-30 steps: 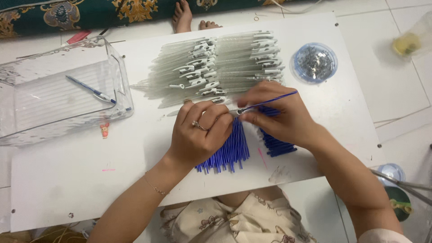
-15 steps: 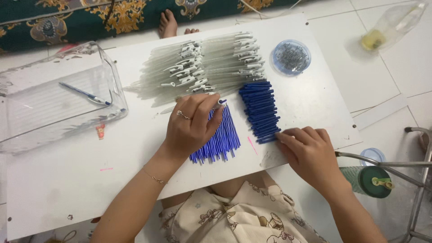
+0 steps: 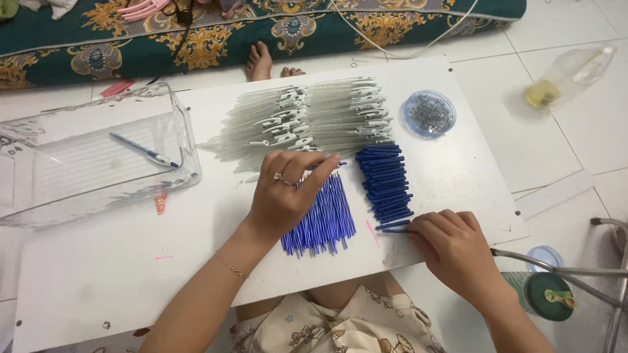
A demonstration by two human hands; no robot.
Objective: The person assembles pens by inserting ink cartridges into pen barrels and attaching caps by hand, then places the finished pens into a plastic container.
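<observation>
The left hand [image 3: 288, 196] rests palm-down on a fan of blue pen refills [image 3: 324, 219], fingers spread and bent, covering the upper left part of the fan. It presses on the refills but does not close around any of them. A ring is visible on one finger and a thin bracelet on the wrist.

The right hand [image 3: 451, 245] sits at the lower end of a row of dark blue pen caps [image 3: 386, 183], which lies just to the right of the refills. Its fingertips pinch the lowest piece in that row, a dark blue cap [image 3: 394, 228], against the white tabletop [image 3: 118, 274]. The remaining fingers are curled loosely.

Above both blue groups lies a wide stack of clear pen barrels with white clips [image 3: 307, 121], arranged in two overlapping rows. To the right of the barrels stands a round clear lid holding small metal parts [image 3: 428, 113], probably springs, though they are too small to confirm.

On the left edge of the tabletop sits a clear plastic bin [image 3: 91, 163]. One assembled blue pen [image 3: 144, 150] lies inside it.

Beyond the tabletop, a patterned green mat [image 3: 85, 46] covers the floor, and a bare foot [image 3: 260, 60] of another person rests at its edge. A clear bottle with yellowish liquid [image 3: 566, 75] lies on the tiled floor at upper right. A green-capped container [image 3: 543, 294] stands on the floor near the right forearm.
</observation>
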